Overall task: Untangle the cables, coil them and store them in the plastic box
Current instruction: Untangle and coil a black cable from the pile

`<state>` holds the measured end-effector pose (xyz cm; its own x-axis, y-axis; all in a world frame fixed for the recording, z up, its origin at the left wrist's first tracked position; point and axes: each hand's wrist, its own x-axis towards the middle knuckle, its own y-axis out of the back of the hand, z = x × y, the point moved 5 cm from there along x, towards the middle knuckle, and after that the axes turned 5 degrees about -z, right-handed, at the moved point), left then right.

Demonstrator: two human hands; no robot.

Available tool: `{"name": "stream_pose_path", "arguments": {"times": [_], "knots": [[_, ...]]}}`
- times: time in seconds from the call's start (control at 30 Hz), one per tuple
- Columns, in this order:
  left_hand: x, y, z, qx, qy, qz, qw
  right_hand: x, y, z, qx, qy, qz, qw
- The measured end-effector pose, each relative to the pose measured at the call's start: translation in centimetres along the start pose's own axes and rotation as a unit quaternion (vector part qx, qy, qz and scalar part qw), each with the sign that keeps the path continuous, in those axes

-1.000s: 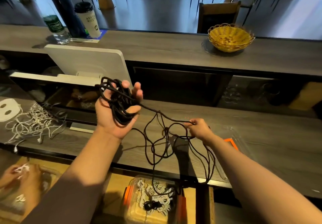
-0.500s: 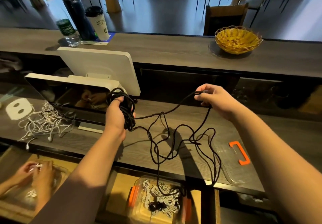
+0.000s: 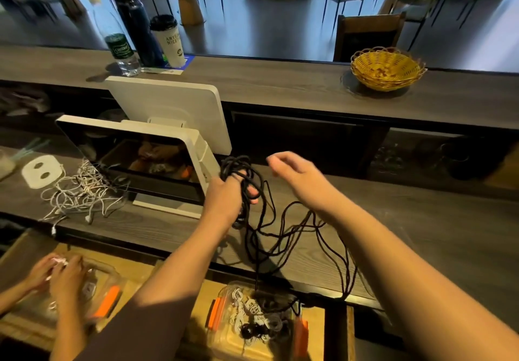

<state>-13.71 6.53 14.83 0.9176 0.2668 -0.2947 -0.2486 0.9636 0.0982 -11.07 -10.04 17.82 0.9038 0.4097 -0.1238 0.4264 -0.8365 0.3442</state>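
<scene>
Around left hand: coiled black cable.

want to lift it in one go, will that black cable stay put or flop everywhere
Probably floppy: the black cable sags in loose loops over the counter edge. The bundle in the left hand likely holds while gripped. Trailing loops could snag.
</scene>
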Motion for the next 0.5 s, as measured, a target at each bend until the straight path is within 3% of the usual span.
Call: {"name": "stream_pose_path", "arguments": {"times": [0.07, 0.17, 0.27, 0.37, 0.43, 0.5], "knots": [[-0.8, -0.4, 0.1, 0.077, -0.015, 0.01, 0.997, -1.0, -2.4, -0.5, 0.059, -0.014, -0.042, 0.997], [-1.4, -0.2, 0.3, 0.121, -0.023, 0.03, 0.992, -2.7, -3.9, 0.2, 0.105, -0.053, -0.04, 0.992], [-1.7, -0.2, 0.2, 0.189, -0.008, 0.03, 0.981, -4.4, -4.7, 0.9, 0.158, -0.084, -0.112, 0.977], [-1.5, -0.1, -0.7, 0.176, 0.026, 0.007, 0.984, -5.1, -4.5, 1.3, 0.087, -0.081, -0.098, 0.988], [-1.6, -0.4, -1.5, 0.089, 0.063, -0.067, 0.992, -4.9, -3.2, 1.1, 0.058, -0.053, -0.025, 0.997], [-2.4, -1.2, -2.0, 0.023, 0.11, -0.202, 0.973, -4.9, -1.6, 0.9, 0.066, -0.011, 0.045, 0.997]]}}
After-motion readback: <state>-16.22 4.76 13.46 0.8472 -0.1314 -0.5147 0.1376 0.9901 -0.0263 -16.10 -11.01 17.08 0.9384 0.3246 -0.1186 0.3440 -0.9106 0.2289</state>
